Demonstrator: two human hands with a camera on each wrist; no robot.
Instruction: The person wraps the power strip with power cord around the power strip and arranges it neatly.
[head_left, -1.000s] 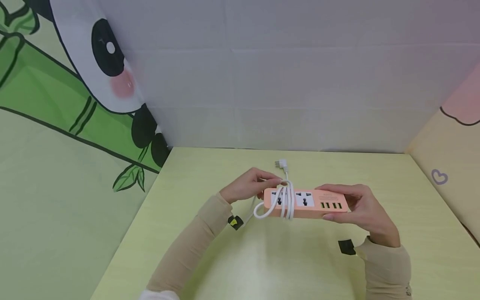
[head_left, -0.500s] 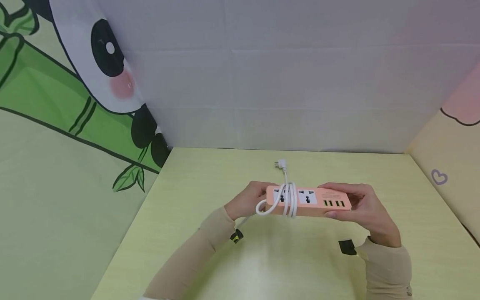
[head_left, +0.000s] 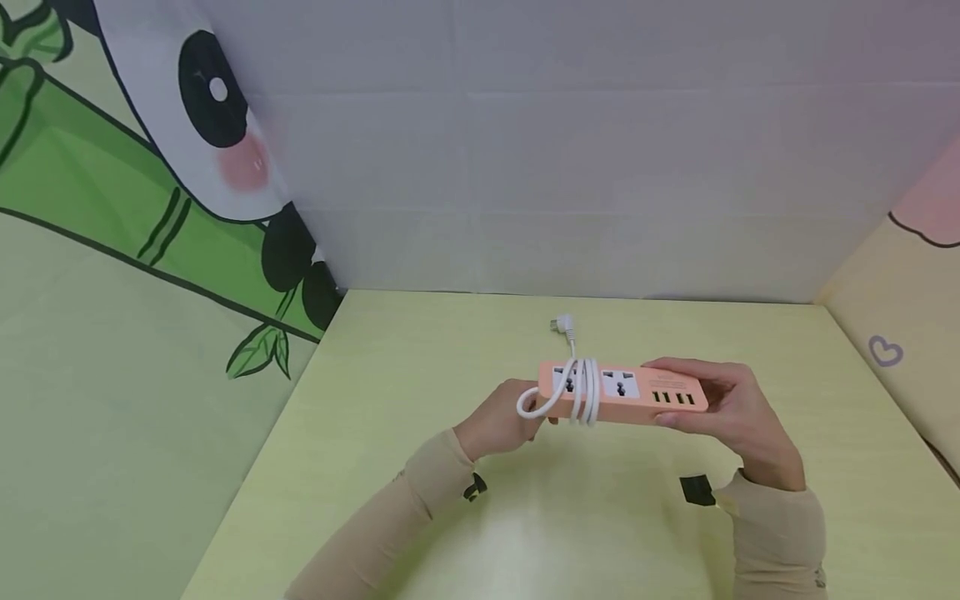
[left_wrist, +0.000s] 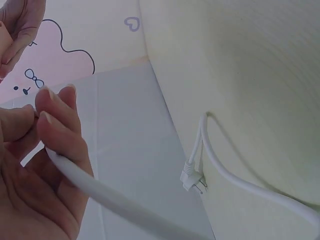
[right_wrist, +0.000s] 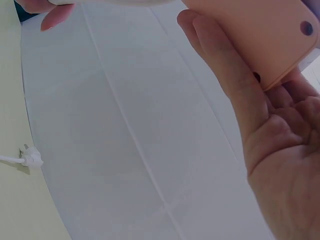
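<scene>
- Head view: A person holds a peach-colored power strip [head_left: 626,407] above a pale surface [head_left: 420,350], its sockets and USB slots facing up. The right hand [head_left: 731,408] grips the end that carries no cord, thumb at the near side, apparently to steady the strip without blocking the coils.

- Head view, toward the other end: White cord [head_left: 588,392] circles the socket end in several turns, one loop bulging past it. The left hand [head_left: 498,417] sits at that end, its fingers largely hidden behind the strip. The plug [head_left: 564,325] lies beyond the strip, well apart from both hands, probably because its lead extends past the coils.

- Left wrist view: Thumb and fingers [left_wrist: 62,132] pinch the cord, a stretch of it running past the palm; the fingertip hold looks suited to guiding a flexible line. The plug shows near the foot of the gray wall [left_wrist: 135,150]; whether it touches the surface is hard to tell.

- Right wrist view: The right hand's fingers clasp the strip along its edges, dark round holes visible at the end, a grip that seemingly supports the weight while sparing the sockets. A white length of cord crosses the top, beside the left hand's fingertips.
</scene>
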